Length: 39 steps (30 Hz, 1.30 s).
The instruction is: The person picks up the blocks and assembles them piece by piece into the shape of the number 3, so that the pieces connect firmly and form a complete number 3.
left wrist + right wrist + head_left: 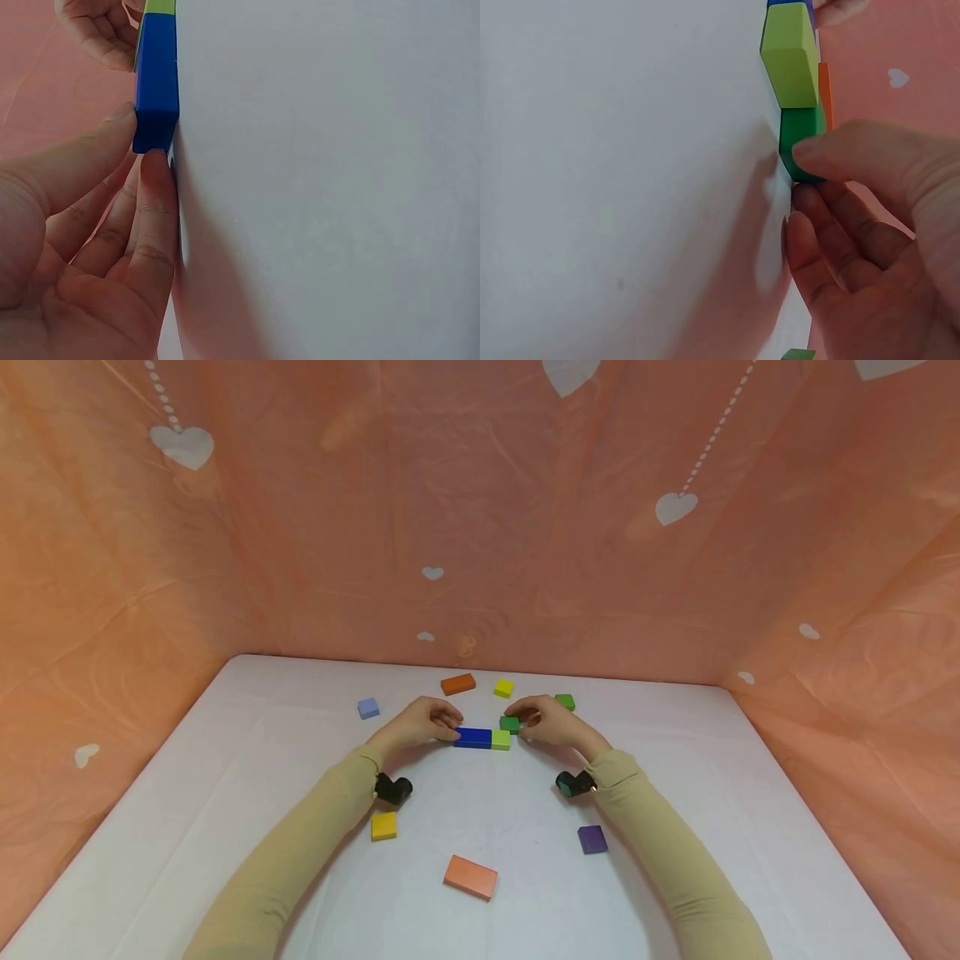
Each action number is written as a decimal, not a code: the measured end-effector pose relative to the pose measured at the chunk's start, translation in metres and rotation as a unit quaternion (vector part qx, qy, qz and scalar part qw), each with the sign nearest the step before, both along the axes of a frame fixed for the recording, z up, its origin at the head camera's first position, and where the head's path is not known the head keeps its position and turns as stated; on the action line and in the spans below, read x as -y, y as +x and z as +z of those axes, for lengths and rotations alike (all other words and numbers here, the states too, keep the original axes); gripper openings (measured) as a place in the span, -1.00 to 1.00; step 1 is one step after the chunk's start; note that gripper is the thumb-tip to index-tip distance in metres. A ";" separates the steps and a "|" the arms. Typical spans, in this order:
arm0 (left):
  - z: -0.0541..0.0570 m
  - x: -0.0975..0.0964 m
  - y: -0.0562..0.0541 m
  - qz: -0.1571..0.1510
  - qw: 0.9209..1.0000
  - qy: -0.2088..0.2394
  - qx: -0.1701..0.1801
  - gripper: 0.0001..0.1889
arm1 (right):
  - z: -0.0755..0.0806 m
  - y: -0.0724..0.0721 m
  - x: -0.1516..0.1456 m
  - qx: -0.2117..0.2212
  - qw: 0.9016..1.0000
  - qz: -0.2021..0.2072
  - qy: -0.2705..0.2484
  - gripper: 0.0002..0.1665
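Note:
A long blue block (473, 738) lies end to end with a lime-green block (501, 740) on the white table. My left hand (427, 724) holds the blue block's left end, its thumb and a fingertip against the end in the left wrist view. My right hand (551, 725) grips a dark green block (510, 724), the thumb on its near face and fingers at its outer end in the right wrist view. This green block (799, 139) sits right behind the lime-green one, shifted a little to the right.
Behind the hands lie an orange block (458, 684), a yellow block (504, 688), another green block (566, 702) and a light blue block (368, 708). Nearer are a golden-yellow block (384, 826), a salmon block (471, 877) and a purple block (592, 839). An orange curtain (480, 510) surrounds the table.

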<state>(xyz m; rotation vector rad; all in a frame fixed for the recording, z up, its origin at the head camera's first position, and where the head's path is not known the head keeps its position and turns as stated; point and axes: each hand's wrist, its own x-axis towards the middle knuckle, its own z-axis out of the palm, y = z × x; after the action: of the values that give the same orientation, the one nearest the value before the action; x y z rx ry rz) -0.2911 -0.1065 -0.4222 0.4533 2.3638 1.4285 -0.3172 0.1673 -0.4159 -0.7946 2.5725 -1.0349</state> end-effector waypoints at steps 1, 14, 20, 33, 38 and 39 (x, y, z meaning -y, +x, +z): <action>0.000 0.000 0.000 -0.001 1.000 0.000 0.000 -0.68 | 0.000 0.000 0.000 0.000 1.000 0.000 0.000 -0.54; -0.001 -0.001 -0.001 0.006 1.000 0.003 0.003 -0.68 | 0.002 0.001 0.000 0.010 1.000 -0.005 0.001 -0.55; -0.002 -0.001 -0.002 0.004 1.000 0.001 -0.001 -0.69 | 0.001 0.000 0.000 0.007 1.000 -0.003 -0.001 -0.54; -0.001 -0.001 -0.001 0.000 1.000 0.005 0.000 -0.66 | 0.002 0.000 -0.002 0.007 1.000 0.005 -0.010 -0.55; -0.002 0.000 -0.002 -0.005 1.000 0.007 -0.004 -0.66 | 0.009 -0.002 -0.009 -0.012 1.000 0.008 -0.028 -0.57; -0.002 0.001 -0.003 -0.005 1.000 0.007 -0.004 -0.66 | 0.011 -0.003 -0.011 -0.017 0.999 0.005 -0.034 -0.58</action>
<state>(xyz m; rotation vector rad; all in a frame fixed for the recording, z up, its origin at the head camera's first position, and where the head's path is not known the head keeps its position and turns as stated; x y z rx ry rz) -0.2937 -0.1070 -0.4246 0.4739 2.3553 1.4434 -0.3204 0.1785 -0.4051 -0.8468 2.5716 -1.1199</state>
